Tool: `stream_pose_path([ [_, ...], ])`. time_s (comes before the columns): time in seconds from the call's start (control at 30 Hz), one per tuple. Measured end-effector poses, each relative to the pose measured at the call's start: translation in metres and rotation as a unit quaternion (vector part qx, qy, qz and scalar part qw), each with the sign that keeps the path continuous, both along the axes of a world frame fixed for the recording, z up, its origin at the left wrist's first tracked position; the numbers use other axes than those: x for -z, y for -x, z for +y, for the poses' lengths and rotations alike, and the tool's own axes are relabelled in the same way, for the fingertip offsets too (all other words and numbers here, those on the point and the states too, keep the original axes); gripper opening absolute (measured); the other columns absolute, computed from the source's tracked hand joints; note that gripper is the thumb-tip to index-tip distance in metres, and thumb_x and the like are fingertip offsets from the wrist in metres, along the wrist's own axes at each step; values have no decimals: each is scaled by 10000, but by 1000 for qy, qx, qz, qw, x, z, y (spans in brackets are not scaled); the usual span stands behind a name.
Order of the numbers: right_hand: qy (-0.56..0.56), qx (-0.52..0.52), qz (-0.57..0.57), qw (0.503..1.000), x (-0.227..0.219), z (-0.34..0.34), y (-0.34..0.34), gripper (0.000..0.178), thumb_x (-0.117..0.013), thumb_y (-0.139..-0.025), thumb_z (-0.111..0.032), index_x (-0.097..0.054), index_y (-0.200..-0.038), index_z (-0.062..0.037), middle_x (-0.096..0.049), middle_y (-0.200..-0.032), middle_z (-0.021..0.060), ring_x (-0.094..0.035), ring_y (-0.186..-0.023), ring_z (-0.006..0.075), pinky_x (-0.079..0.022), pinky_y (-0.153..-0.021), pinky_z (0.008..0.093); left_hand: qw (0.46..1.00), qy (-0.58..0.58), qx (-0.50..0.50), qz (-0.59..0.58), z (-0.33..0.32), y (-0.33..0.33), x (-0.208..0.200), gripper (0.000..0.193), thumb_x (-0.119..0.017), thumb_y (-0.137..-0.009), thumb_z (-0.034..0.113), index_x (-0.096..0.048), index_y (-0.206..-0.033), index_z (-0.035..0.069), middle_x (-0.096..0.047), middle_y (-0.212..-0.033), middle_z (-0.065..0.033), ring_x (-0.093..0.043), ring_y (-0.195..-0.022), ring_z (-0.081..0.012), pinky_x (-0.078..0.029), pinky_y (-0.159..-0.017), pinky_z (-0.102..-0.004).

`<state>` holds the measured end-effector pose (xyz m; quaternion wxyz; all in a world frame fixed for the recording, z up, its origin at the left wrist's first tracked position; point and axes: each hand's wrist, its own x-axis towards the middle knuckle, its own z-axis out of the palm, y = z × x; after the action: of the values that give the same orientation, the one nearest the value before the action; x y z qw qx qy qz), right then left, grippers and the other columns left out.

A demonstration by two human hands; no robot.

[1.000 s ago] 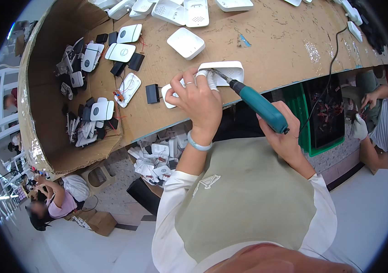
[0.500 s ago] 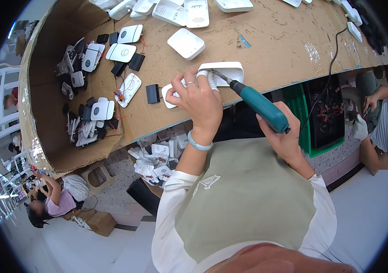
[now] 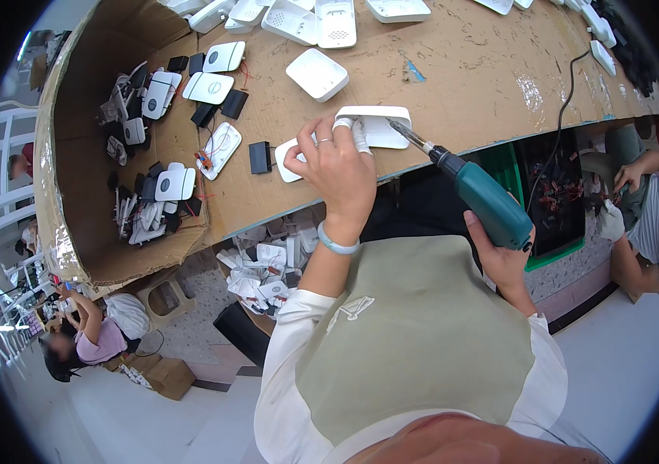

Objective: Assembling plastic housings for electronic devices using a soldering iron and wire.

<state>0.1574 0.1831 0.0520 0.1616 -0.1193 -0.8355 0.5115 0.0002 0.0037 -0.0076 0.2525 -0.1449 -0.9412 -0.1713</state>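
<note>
The left hand [image 3: 343, 170] steadies a white plastic housing [image 3: 391, 114] at the near edge of the cardboard-covered bench [image 3: 461, 93], its wrapped fingers [image 3: 360, 138] at the shell's left end; the right hand [image 3: 503, 259] grips a green electric screwdriver [image 3: 492, 203] around its rear. The steel bit [image 3: 409, 134] slants toward the hollow side of the housing; whether its tip touches cannot be told. With the tool angled so, the bit could skid across the slick wall, scratching it or jabbing the nearby fingers; a loose hold could let the shell twist, and the dark cord [image 3: 560, 127] near the tool could snag. The housing is smooth, glossy and round-cornered, like the shallow tray-shaped shell [image 3: 317, 75] beyond it. The bench covering is matt brown, scuffed, with shiny tape patches. A boxy black block [image 3: 260, 158] lies left of the hand.
</note>
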Motion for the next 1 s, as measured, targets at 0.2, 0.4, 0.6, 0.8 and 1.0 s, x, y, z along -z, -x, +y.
stream_pose_path([
  [0.2, 93, 67, -9, 993, 21, -1, -6, 209, -804, -853, -5, -710, -1035, 34, -722, -958, 59, -650, -831, 114, -517, -753, 246, 994, -90, 42, -38, -31, -4, 0, 143, -766, -773, 52, -704, -900, 35, -712, -951, -117, -628, -1013, -323, -412, -871, -455],
  [0.4, 85, 99, 24, 991, 16, -1, -4, 249, -743, -905, 10, -701, -1150, 12, -761, -1041, 85, -569, -669, 41, -443, -594, 195, 976, -144, 111, -117, -127, -56, -49, 239, -805, -693, -21, -700, -905, 15, -720, -1004, -121, -677, -1023, -339, -547, -858, -408],
  [0.6, 91, 32, 18, 995, 12, -11, 13, 262, -755, -903, -3, -706, -1160, 12, -762, -1050, 82, -574, -676, 47, -453, -608, 201, 914, -378, -11, -143, -268, -144, -38, 242, -723, -762, -13, -754, -1002, -6, -737, -1038, -114, -657, -1075, -254, -527, -930, -389],
  [0.8, 80, 4, 35, 996, 12, -19, 15, 277, -726, -906, 17, -685, -1181, 21, -756, -1065, 111, -555, -638, 48, -429, -569, 197, 668, -718, -190, -47, -403, -228, 116, 271, -683, -917, 6, -671, -1179, -57, -694, -1185, -167, -687, -1085, -261, -558, -960, -389],
  [1.0, 107, 2, 15, 994, 5, -23, 17, 292, -726, -910, 14, -677, -1198, 20, -754, -1065, 110, -562, -652, 49, -430, -573, 197, 753, -426, -434, -249, -437, -237, 222, 159, -718, -872, 90, -739, -990, -15, -743, -868, -102, -711, -745, -211, -551, -659, -349],
])
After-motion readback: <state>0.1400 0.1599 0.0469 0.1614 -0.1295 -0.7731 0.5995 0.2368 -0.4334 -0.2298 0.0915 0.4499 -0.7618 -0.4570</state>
